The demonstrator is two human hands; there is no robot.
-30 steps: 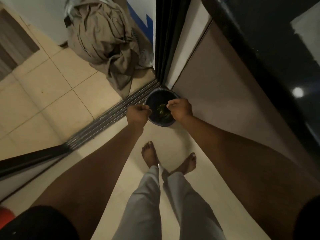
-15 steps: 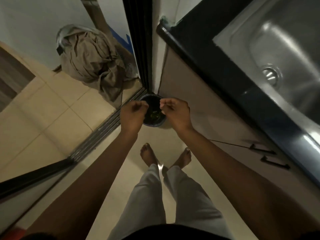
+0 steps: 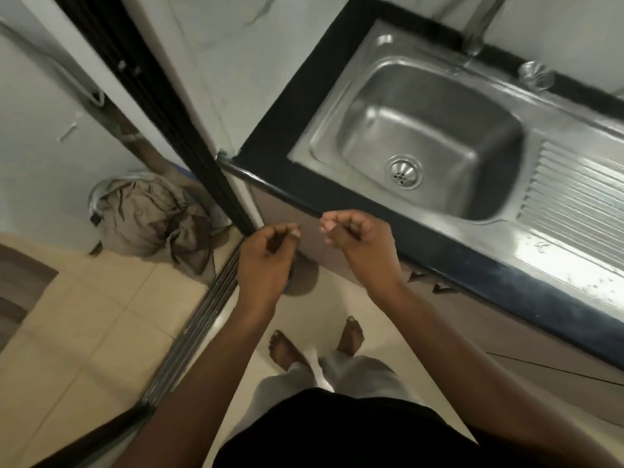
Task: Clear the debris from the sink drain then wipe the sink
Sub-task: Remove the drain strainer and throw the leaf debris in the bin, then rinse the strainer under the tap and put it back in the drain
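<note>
Head view: the sink [image 3: 429, 130] lies at two o'clock, set in the dark surface [image 3: 280, 143], its drain [image 3: 404, 171] showing no debris. Left hand [image 3: 266, 261] and right hand [image 3: 361, 244] hang side by side, apart, at centre over the floor [image 3: 101, 332], fingers [image 3: 332, 221] loosely curled; whether they grip anything I cannot tell. A cloth heap [image 3: 155, 217] lies at nine o'clock.
</note>
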